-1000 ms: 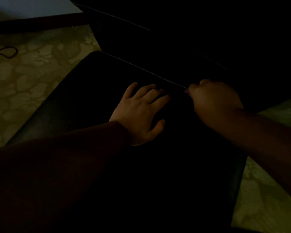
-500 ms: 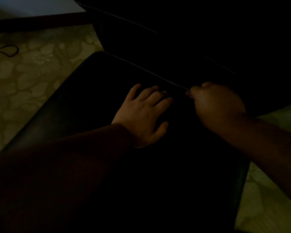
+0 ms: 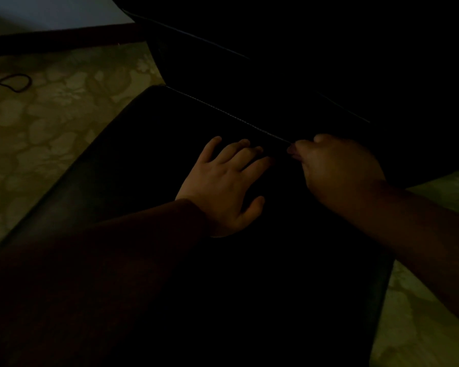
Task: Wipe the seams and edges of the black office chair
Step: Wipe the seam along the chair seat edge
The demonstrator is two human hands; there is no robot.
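Note:
The black office chair's seat (image 3: 149, 165) fills the middle of the dim view, with its backrest (image 3: 276, 49) behind. A pale stitched seam (image 3: 223, 112) runs along the seat's rear edge. My left hand (image 3: 223, 186) lies flat on the seat with its fingers spread, just in front of the seam. My right hand (image 3: 337, 170) is curled, and its fingertips are pinched together at the seam's right end. Whether it holds anything is lost in the dark.
Patterned pale floor (image 3: 45, 128) lies left of the chair and also at the right (image 3: 419, 313). A dark cable (image 3: 13, 82) loops on the floor at far left. A dark baseboard (image 3: 53, 39) runs under the wall at the top left.
My right hand has crept a little to the left along the seam, closer to my left hand. My left hand stays flat in the same spot.

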